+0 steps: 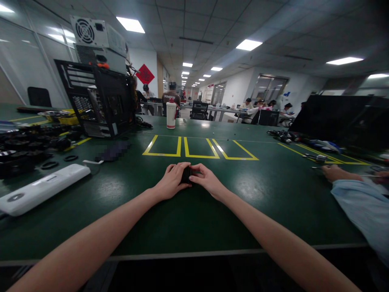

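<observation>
Holding small black object (186,175) two-handed

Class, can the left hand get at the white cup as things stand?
Probably yes, leaning forward: only flat yellow tape lies between the left hand and the white cup, though the fingers hold a small black object.

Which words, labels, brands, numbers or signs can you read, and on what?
Brown shirt in the background: possibly "RIM...", the rest blurred.
Cup: red print, too small to read.
Red diamond sign: dark marking, too blurred.
White power strip: dark label, too small.
Nothing reads clearly.
</observation>
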`<state>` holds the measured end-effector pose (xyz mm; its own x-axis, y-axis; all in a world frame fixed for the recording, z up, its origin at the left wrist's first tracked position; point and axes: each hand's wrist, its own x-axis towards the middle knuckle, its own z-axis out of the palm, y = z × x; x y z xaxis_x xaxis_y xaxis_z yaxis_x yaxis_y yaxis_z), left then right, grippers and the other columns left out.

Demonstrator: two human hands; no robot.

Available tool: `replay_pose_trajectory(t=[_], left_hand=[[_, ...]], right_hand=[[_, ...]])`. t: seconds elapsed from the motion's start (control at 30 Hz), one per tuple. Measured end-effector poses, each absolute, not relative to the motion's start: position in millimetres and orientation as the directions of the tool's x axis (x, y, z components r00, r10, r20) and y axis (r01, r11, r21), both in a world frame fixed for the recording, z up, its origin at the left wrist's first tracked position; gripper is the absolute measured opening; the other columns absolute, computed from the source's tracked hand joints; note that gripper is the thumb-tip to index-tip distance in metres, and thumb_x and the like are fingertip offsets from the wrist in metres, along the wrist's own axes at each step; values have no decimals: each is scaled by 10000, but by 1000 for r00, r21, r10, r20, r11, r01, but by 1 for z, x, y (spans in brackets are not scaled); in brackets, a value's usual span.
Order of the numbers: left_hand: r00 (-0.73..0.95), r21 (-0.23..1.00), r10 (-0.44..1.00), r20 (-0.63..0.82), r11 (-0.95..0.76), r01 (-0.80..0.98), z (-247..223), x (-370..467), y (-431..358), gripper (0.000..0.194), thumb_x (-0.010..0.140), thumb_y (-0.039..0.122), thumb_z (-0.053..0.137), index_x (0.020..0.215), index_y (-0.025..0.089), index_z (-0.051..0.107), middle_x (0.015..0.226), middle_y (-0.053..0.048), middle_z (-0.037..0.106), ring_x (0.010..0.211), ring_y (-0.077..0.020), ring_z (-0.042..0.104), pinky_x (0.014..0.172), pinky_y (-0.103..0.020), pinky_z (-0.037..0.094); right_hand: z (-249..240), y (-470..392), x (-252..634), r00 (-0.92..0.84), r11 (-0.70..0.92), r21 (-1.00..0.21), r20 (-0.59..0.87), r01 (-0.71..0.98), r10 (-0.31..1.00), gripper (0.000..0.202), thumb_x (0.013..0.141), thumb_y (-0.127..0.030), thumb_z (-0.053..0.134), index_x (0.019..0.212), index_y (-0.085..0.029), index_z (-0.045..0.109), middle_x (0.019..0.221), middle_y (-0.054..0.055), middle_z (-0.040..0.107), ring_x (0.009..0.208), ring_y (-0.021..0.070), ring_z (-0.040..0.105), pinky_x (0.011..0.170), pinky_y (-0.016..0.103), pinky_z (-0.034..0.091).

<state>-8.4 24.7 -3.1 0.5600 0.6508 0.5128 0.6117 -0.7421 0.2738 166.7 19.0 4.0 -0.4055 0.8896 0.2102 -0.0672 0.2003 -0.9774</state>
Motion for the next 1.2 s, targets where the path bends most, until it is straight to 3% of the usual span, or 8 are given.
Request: replay_pose_trajectory(t=[0.3, 0.5, 0.7, 0.9, 1.2], left_hand=[[561, 266, 651, 511, -740, 618, -2, -8, 23, 602, 747, 314, 584, 1231, 223, 239, 1210, -87, 439, 1134, -233, 407, 962, -435, 262], [563, 270, 651, 509, -742, 614, -2, -9, 24, 606, 746, 316, 585, 1234, 229, 235, 1222, -90, 426, 1143, -235, 401, 967, -440, 257], [565, 271, 645, 514, -747, 606, -2, -9, 24, 592, 756, 318, 572, 1233, 232, 233, 1221, -88, 426, 1138, -231, 405, 965, -438, 257], [560, 278, 649, 514, -744, 607, -1, -9, 24, 602, 747, 324, 580, 1234, 236, 238, 1213, -85, 434, 1137, -238, 408, 964, -444, 258], [561, 263, 644, 521, -746, 612, -4, -8, 25, 613, 742, 316, 585, 1235, 233, 229, 1229, -90, 422, 1142, -238, 401, 965, -445, 253]], right_hand=[[1, 20, 164, -354, 183, -982, 189, -52, 916, 254, 670, -327, 633, 858, -219, 502, 935, -3, 545, 815, 123, 553, 777, 332, 449], [2, 21, 164, -359, 171, -985, 164, -11, 919, 340, 684, -298, 620, 995, -209, 517, 1058, 42, 536, 882, 147, 555, 817, 343, 433], [3, 17, 166, -408, 217, -974, 223, -61, 885, 338, 647, -227, 657, 947, -222, 500, 1035, 14, 535, 940, 146, 539, 863, 338, 415], [1, 18, 165, -360, 226, -973, 227, -47, 905, 261, 682, -331, 621, 886, -215, 506, 979, 7, 548, 864, 130, 549, 829, 339, 429], [1, 21, 165, -376, 194, -981, 186, -18, 908, 351, 684, -306, 619, 1006, -203, 525, 1077, 47, 543, 929, 160, 546, 855, 354, 416]])
